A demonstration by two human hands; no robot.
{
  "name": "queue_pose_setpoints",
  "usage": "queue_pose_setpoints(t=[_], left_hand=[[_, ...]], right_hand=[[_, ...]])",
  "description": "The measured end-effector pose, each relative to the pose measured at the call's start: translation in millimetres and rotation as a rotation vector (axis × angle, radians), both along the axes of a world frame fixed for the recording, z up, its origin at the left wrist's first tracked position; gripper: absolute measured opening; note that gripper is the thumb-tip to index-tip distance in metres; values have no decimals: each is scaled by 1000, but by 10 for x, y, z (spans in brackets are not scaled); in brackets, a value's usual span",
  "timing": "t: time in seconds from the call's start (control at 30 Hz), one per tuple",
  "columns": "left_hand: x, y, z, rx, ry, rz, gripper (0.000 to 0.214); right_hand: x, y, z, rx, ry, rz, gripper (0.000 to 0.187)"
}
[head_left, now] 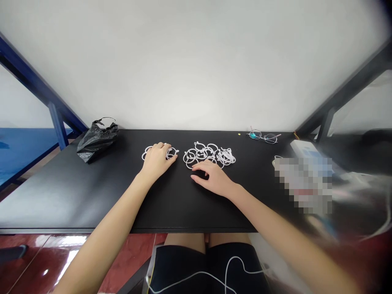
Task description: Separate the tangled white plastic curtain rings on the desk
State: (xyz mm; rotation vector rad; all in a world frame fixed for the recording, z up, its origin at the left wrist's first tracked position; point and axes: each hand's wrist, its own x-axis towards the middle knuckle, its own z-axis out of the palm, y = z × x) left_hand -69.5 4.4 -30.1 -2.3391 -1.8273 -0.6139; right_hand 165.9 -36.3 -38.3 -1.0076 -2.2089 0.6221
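My left hand point(155, 160) lies palm down over a small group of white rings point(172, 153) that look like curtain rings with little eyelets. Its fingers are stretched out, the thumb apart, and they cover part of that group. To the right lies a larger, overlapping heap of similar white rings point(200, 152). At the heap's near edge rests my right hand point(212, 176), fingers slightly bent, with a gap between thumb and forefinger and nothing seen in it. Against the heap's right side sits a tangled bunch of small white pieces point(226, 156), too small to make out.
A crumpled black plastic bag point(98, 139) stands at the left of the black table point(92, 192). Eyeglasses point(263, 136) lie at the back right. Farther right are a white box point(306, 149), partly pixelated, and blurred clear plastic. A white cable point(196, 274) crosses my lap.
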Motion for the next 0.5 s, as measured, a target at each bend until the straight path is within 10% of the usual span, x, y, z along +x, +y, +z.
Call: queue_pose_setpoints(t=[0.5], left_hand=[[-18,8,-32,-15,14,3,29]], right_hand=[[9,32,-5,-29,-82,-70,4]])
